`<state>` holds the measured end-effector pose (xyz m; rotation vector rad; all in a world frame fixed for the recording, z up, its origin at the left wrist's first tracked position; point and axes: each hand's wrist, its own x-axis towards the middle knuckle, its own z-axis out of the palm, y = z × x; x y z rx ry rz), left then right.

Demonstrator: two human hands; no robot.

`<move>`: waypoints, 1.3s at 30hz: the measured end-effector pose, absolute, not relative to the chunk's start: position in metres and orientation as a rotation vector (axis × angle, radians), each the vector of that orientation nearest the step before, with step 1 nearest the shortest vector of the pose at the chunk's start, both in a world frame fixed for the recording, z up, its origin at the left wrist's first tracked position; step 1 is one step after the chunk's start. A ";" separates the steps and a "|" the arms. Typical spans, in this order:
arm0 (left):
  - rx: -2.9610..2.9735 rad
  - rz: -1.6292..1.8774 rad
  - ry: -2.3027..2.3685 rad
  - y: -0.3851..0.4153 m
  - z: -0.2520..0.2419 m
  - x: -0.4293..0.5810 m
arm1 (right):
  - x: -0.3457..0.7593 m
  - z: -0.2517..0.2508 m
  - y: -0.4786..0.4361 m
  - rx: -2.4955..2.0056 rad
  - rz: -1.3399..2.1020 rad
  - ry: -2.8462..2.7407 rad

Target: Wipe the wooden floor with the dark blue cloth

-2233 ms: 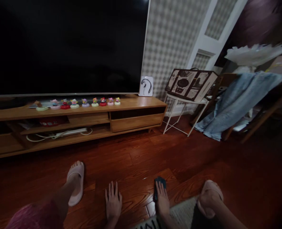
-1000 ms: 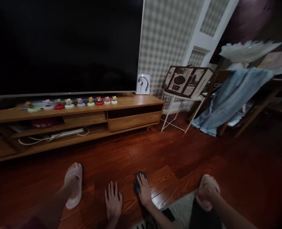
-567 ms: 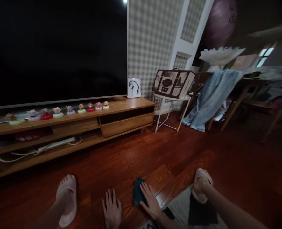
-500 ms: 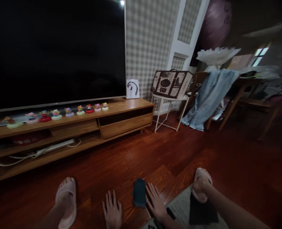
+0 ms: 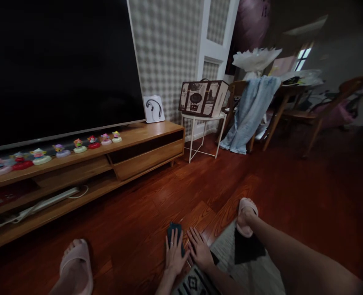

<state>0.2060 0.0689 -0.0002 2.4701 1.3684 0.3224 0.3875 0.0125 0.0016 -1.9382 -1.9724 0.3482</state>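
Note:
A small folded dark teal cloth [image 5: 174, 228] lies on the wooden floor between my feet. My left hand [image 5: 175, 254] rests flat over it with fingers outstretched, covering most of the cloth. Just to the right, my right hand [image 5: 200, 249] lies palm down with its fingers extended, close beside the cloth's right edge. Nothing is gripped in either hand. Whether the right fingertips touch the cloth I cannot tell.
A patterned rug [image 5: 224, 262] lies under my right arm. My slippered feet [image 5: 77, 262] are planted on both sides. Ahead stands a wooden TV cabinet [image 5: 157, 133] with several small figurines. A white side table [image 5: 204, 119] carries a suitcase-shaped box [image 5: 200, 98]; jeans [image 5: 250, 110] hang from a chair.
My left hand has moved right from the bare floor onto the cloth. My right hand stays beside it. The camera view has turned to the right.

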 end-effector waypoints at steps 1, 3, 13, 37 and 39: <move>2.521 0.247 1.244 0.068 -0.001 0.205 | 0.387 0.002 0.012 -1.939 0.343 -1.972; 2.592 0.179 1.133 0.072 -0.003 0.197 | 0.386 0.003 0.011 -1.938 0.318 -1.970; 2.502 0.549 1.633 0.156 -0.013 0.099 | 0.384 0.003 0.010 -1.959 0.263 -1.965; 2.057 0.975 1.584 0.149 -0.005 0.115 | 0.383 0.014 0.009 -1.986 0.338 -1.970; 2.139 0.866 1.522 0.141 0.001 0.134 | 0.383 0.013 0.009 -1.982 0.327 -1.969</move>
